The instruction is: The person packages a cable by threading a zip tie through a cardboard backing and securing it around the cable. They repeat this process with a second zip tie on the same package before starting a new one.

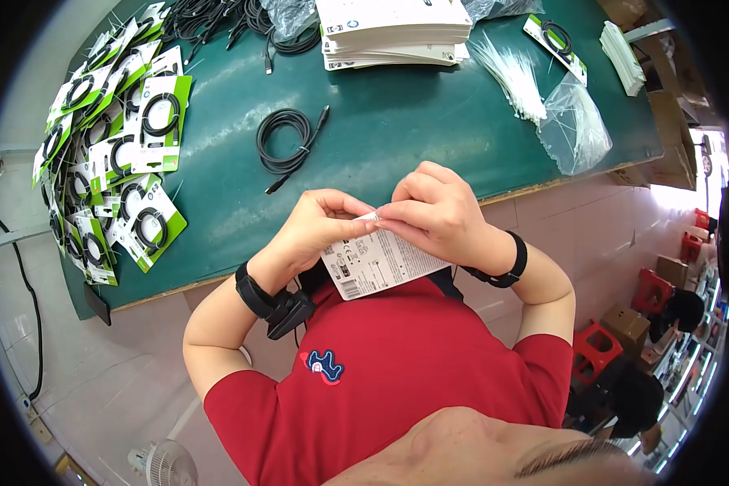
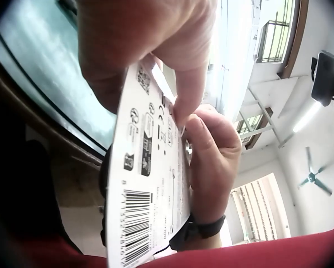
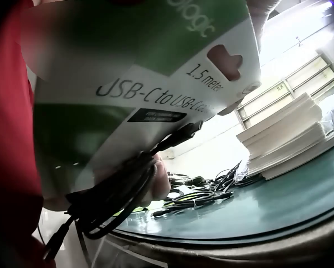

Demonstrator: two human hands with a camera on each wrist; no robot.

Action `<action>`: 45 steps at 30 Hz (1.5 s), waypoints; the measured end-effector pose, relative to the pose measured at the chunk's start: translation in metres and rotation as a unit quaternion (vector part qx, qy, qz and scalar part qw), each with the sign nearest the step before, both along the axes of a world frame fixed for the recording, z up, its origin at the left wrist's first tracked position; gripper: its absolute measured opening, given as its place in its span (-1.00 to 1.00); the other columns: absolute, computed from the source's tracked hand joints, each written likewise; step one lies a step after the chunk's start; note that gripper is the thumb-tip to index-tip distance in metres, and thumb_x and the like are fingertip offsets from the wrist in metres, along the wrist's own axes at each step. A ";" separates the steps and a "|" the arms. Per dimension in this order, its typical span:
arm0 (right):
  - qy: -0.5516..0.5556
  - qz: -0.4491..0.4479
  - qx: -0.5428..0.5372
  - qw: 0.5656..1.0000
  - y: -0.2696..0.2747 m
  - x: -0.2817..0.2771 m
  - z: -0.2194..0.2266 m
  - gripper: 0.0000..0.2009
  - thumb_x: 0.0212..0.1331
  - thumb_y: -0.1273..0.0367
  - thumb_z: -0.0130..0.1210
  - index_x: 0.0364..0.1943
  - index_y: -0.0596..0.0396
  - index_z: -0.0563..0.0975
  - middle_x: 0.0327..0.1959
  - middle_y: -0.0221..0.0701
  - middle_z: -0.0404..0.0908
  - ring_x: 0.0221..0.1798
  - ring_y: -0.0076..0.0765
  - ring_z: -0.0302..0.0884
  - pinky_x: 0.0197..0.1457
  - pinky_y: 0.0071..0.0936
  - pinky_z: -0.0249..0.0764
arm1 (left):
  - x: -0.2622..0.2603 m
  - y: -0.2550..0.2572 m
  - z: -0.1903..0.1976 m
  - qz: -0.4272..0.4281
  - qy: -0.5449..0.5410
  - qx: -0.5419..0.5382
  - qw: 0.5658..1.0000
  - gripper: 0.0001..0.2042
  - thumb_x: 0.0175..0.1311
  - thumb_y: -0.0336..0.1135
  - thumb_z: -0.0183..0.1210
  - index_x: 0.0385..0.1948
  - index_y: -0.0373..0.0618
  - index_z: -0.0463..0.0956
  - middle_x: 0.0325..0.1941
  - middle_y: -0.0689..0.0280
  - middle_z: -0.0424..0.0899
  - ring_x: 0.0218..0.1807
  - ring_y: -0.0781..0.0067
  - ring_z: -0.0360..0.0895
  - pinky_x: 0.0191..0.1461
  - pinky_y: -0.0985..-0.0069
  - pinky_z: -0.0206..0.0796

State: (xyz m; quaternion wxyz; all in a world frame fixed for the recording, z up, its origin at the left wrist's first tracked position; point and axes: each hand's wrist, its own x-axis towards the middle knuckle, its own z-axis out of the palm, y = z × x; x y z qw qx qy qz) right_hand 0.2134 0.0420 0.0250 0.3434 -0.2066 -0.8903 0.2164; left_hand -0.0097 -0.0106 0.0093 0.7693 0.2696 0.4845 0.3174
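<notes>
A white printed card (image 1: 373, 263) is held back side up at the table's front edge, before the red shirt. The left hand (image 1: 320, 227) pinches its upper edge. Beside it, the right hand (image 1: 437, 212) has thumb and finger together at the same edge, the fingertips of both hands nearly meeting. In the left wrist view the card (image 2: 147, 167) shows its barcode side, with the right hand (image 2: 211, 156) behind it. The right wrist view shows the green and white front (image 3: 155, 84) with a coiled black cable (image 3: 122, 192) against it. What lies between the fingertips is too small to tell.
One coiled black cable (image 1: 287, 142) lies on the green table (image 1: 364, 121). Carded cables (image 1: 150, 162) are heaped at the left, a stack of cards (image 1: 397, 36) stands at the back, and white zip ties (image 1: 510, 81) lie near a plastic bag (image 1: 575, 130) at the right.
</notes>
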 end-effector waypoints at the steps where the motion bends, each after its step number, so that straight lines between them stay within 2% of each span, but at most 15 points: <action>1: 0.000 0.000 -0.001 1.000 -0.001 0.001 0.001 -0.82 -0.07 0.44 0.39 -0.32 -0.03 0.70 -0.44 -0.51 0.53 -0.41 -0.35 0.41 -0.37 -0.41 0.34 | 0.000 -0.001 0.000 0.000 0.000 -0.001 1.000 -0.79 0.16 -0.49 0.41 -0.21 -0.34 0.66 -0.25 0.15 0.76 -0.21 0.47 0.72 -0.08 0.57 0.57; 4: -0.031 0.041 -0.003 0.999 -0.001 0.006 0.007 -0.81 -0.04 0.44 0.37 -0.28 -0.05 0.70 -0.41 -0.51 0.53 -0.40 -0.35 0.43 -0.33 -0.40 0.36 | 0.001 -0.004 -0.001 -0.010 -0.016 0.012 1.000 -0.79 0.15 -0.48 0.42 -0.21 -0.34 0.66 -0.24 0.15 0.76 -0.20 0.47 0.72 -0.08 0.56 0.57; 8: -0.042 0.051 -0.004 0.998 -0.003 0.009 0.011 -0.79 -0.03 0.45 0.36 -0.25 -0.06 0.70 -0.39 -0.51 0.53 -0.39 -0.34 0.43 -0.31 -0.40 0.36 | 0.000 -0.004 -0.001 -0.023 -0.009 -0.003 1.000 -0.83 0.15 -0.54 0.40 -0.24 -0.32 0.67 -0.20 0.17 0.76 -0.15 0.44 0.72 -0.04 0.53 0.58; 17: -0.036 0.069 -0.025 0.997 -0.002 0.011 0.012 -0.78 -0.08 0.47 0.37 -0.28 -0.03 0.68 -0.38 -0.49 0.52 -0.37 -0.33 0.44 -0.28 -0.39 0.37 | 0.003 -0.006 0.007 -0.043 -0.003 0.034 0.998 -0.83 0.10 -0.53 0.44 -0.29 -0.32 0.68 -0.18 0.17 0.75 -0.20 0.46 0.73 -0.09 0.57 0.59; 20: -0.035 0.071 -0.030 0.996 -0.003 0.012 0.015 -0.77 -0.10 0.51 0.35 -0.29 -0.01 0.66 -0.38 -0.48 0.52 -0.36 -0.32 0.45 -0.26 -0.38 0.37 | 0.007 -0.006 0.009 -0.030 0.029 0.060 0.997 -0.75 0.07 -0.40 0.51 -0.31 -0.34 0.67 -0.32 0.15 0.77 -0.30 0.49 0.72 -0.18 0.58 0.57; 24: -0.050 0.083 -0.051 0.994 -0.001 0.016 0.018 -0.76 -0.11 0.54 0.32 -0.28 0.01 0.66 -0.36 -0.47 0.52 -0.34 -0.31 0.45 -0.25 -0.38 0.38 | 0.009 -0.004 0.012 -0.040 0.054 0.030 0.997 -0.83 0.07 -0.48 0.48 -0.35 -0.31 0.69 -0.25 0.20 0.76 -0.24 0.48 0.72 -0.14 0.58 0.59; 32: -0.058 0.103 -0.062 0.991 0.002 0.019 0.022 -0.72 -0.14 0.58 0.29 -0.25 0.03 0.66 -0.34 -0.45 0.51 -0.32 -0.28 0.44 -0.24 -0.37 0.38 | 0.010 -0.003 0.016 -0.037 0.062 0.022 0.997 -0.82 0.06 -0.45 0.50 -0.36 -0.30 0.69 -0.28 0.22 0.76 -0.27 0.50 0.71 -0.17 0.59 0.57; 41: -0.067 0.097 -0.033 0.992 0.000 0.021 0.027 -0.71 -0.12 0.60 0.28 -0.23 0.04 0.67 -0.33 -0.45 0.52 -0.31 -0.29 0.44 -0.24 -0.37 0.38 | 0.010 -0.005 0.017 -0.035 0.064 0.038 0.997 -0.83 0.05 -0.46 0.50 -0.38 -0.29 0.69 -0.26 0.23 0.75 -0.27 0.51 0.70 -0.19 0.60 0.54; 45: 0.014 0.050 -0.082 0.995 0.008 0.035 0.041 -0.76 -0.01 0.59 0.27 -0.21 0.06 0.67 -0.32 -0.43 0.53 -0.30 -0.30 0.45 -0.21 -0.41 0.39 | 0.008 -0.009 0.020 -0.025 0.046 0.080 0.995 -0.84 0.05 -0.48 0.49 -0.38 -0.28 0.69 -0.27 0.22 0.75 -0.26 0.51 0.70 -0.20 0.59 0.53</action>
